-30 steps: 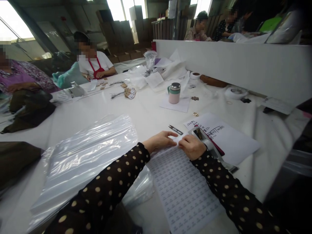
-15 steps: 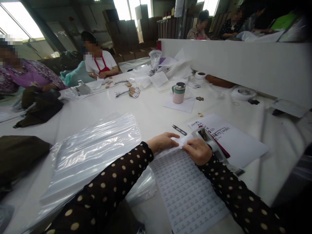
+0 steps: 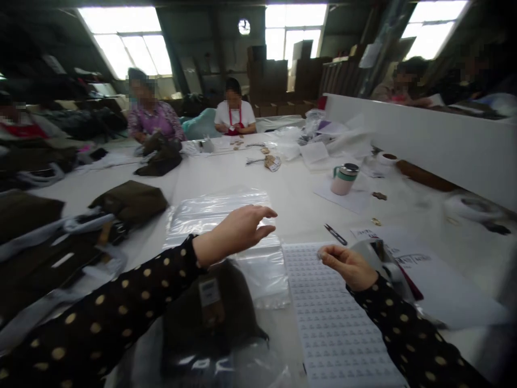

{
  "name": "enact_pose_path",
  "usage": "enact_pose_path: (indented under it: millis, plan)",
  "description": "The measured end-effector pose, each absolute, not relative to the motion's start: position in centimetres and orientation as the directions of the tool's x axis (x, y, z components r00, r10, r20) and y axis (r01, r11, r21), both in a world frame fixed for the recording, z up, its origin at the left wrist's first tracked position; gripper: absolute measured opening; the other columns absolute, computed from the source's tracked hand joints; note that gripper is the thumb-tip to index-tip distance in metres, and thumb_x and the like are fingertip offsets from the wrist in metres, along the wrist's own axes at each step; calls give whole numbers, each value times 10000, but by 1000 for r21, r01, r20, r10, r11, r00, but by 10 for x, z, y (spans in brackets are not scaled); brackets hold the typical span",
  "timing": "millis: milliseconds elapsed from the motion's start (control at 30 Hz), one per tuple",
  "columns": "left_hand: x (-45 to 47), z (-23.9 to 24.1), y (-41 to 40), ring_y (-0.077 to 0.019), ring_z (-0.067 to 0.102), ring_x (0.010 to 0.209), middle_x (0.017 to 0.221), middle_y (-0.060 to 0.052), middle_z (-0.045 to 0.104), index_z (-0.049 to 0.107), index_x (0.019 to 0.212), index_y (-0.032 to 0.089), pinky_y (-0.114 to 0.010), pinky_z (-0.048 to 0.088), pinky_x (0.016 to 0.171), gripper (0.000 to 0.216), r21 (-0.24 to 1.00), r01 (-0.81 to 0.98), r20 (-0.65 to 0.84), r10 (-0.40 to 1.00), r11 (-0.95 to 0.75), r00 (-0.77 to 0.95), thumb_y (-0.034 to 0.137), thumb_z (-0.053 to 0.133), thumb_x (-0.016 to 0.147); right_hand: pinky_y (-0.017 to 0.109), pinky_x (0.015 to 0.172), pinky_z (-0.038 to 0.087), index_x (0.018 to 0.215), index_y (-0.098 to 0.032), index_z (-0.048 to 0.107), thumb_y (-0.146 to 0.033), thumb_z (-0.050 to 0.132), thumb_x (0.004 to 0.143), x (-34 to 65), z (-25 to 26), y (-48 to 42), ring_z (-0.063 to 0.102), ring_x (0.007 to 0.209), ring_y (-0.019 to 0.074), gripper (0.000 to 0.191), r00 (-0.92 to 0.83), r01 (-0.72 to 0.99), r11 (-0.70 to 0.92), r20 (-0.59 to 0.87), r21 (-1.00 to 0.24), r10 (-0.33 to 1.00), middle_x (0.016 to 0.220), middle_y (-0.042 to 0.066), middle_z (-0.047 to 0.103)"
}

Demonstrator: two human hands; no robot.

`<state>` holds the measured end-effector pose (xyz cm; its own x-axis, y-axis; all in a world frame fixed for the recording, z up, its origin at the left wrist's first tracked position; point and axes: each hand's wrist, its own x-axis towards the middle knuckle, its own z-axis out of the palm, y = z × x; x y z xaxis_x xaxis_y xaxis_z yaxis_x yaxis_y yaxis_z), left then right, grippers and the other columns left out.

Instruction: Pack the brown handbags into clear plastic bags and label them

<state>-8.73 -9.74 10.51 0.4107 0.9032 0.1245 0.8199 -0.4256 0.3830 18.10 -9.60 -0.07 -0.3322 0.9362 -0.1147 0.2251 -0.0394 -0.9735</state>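
My left hand (image 3: 238,229) is in the air above a stack of clear plastic bags (image 3: 258,280), fingers and thumb apart, with nothing between them. My right hand (image 3: 351,264) pinches a small label (image 3: 320,254) at the fingertips, over the upper edge of a white sheet of printed labels (image 3: 335,318). Under my left forearm lies a dark olive fabric item (image 3: 238,302) with a paper tag (image 3: 210,291), partly covered by clear plastic. Thread snips (image 3: 336,234) lie just beyond the sheet. A grey tape dispenser (image 3: 383,264) stands beside my right wrist.
A pink and green mug (image 3: 344,179) stands on paper ahead. More olive fabric items (image 3: 129,202) lie to the left. Several co-workers (image 3: 235,114) sit along the far side. A white partition (image 3: 436,143) runs along the right, and handwritten paper (image 3: 456,293) lies near the dispenser.
My left hand has lifted off the label sheet and moved left over the plastic bags. My right hand has drawn back, pinching a label. The view has turned left, showing the tagged olive item.
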Motion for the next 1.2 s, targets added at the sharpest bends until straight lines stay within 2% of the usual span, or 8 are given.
enact_pose_path:
  millis: [67, 200, 333, 433, 567, 733, 1000, 1200]
  plan:
    - [-122, 115, -168, -198, 574, 934, 996, -53, 649, 586, 1062, 193, -346, 427, 869, 252, 308, 834, 173, 889, -458, 424, 293, 491, 851, 251, 597, 445, 698, -174, 597, -561, 643, 631, 148, 8, -103, 494, 613, 115, 395, -448, 241, -30, -138, -970, 884, 657, 11, 568]
    - [-153, 89, -302, -188, 560, 927, 963, -54, 646, 598, 986, 189, -349, 435, 873, 176, 320, 855, 118, 913, -408, 391, 217, 490, 850, 243, 537, 444, 656, -165, 610, -568, 650, 602, 63, 25, -114, 478, 560, 104, 408, -691, 276, 7, -193, -961, 696, 614, 11, 554]
    - [-173, 52, -373, -244, 488, 1093, 1161, -81, 581, 550, 1109, 190, -412, 401, 954, 313, 318, 935, 205, 974, -155, 92, 239, 572, 800, 224, 465, 450, 641, -166, 602, -512, 688, 567, -37, 42, -128, 467, 483, 82, 365, -840, 326, -28, -303, -945, 450, 558, -20, 533]
    - [-193, 34, -386, -277, 431, 1177, 1266, -124, 509, 490, 1210, 171, -469, 365, 989, 425, 331, 943, 256, 958, 40, -131, 319, 554, 816, 191, 415, 439, 635, -166, 596, -414, 692, 594, -110, 50, -146, 434, 447, 62, 269, -880, 380, 58, -342, -923, 329, 508, -51, 485]
    - [-208, 10, -378, -297, 383, 1234, 1332, -149, 452, 448, 1264, 143, -498, 337, 1002, 504, 356, 915, 228, 932, 191, -283, 393, 514, 830, 151, 345, 385, 661, -164, 615, -286, 609, 694, -184, 50, -171, 399, 382, 37, 127, -839, 525, 305, -422, -795, 342, 493, -62, 477]
    - [-207, -21, -369, -260, 304, 1299, 1414, -111, 364, 357, 1338, 186, -488, 222, 1071, 583, 349, 915, 214, 933, 202, -288, 510, 401, 856, 169, 302, 330, 659, -154, 651, -259, 628, 671, -226, 39, -181, 379, 310, 51, 108, -759, 651, 448, -532, -612, 376, 412, -62, 448]
    - [-210, -31, -367, -278, 234, 1331, 1451, -133, 287, 273, 1383, 161, -528, 141, 1078, 678, 328, 930, 194, 952, 164, -237, 578, 322, 850, 163, 380, 340, 651, -166, 683, -244, 646, 656, -234, 24, -176, 440, 391, 59, 87, -703, 699, 600, -530, -390, 475, 440, -43, 486]
    - [-211, -26, -369, -278, 227, 1336, 1461, -137, 262, 279, 1380, 157, -538, 144, 1077, 630, 367, 917, 174, 958, 153, -229, 540, 271, 879, 189, 389, 383, 708, -182, 693, -267, 604, 679, -237, 24, -175, 486, 393, 85, 126, -689, 701, 638, -532, -317, 492, 491, -30, 536]
